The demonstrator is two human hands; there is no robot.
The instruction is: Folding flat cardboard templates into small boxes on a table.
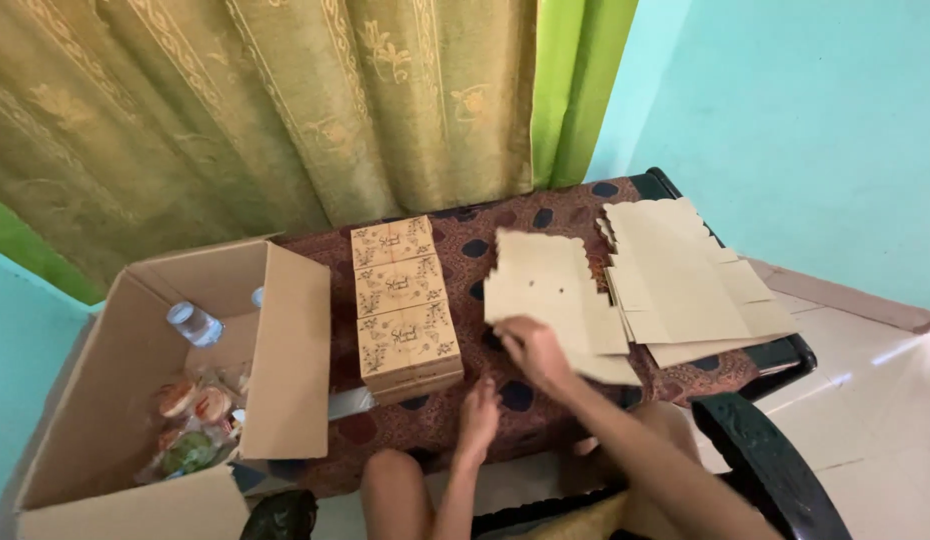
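Right hand [533, 350] fingers grasp flat cardboard sheet [550, 290]; left hand [479, 412] rests beside, fingers unclear.

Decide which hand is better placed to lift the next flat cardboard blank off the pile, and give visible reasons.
Probably the right hand: it already rests on the near flat cardboard blank. The left hand lies lower on the patterned table, beside the folded boxes, apart from the blanks.

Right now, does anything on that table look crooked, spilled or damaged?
Nothing spilled or damaged. The flat cardboard blanks are fanned unevenly and overhang the table's right edge. The three folded boxes sit in a neat row.
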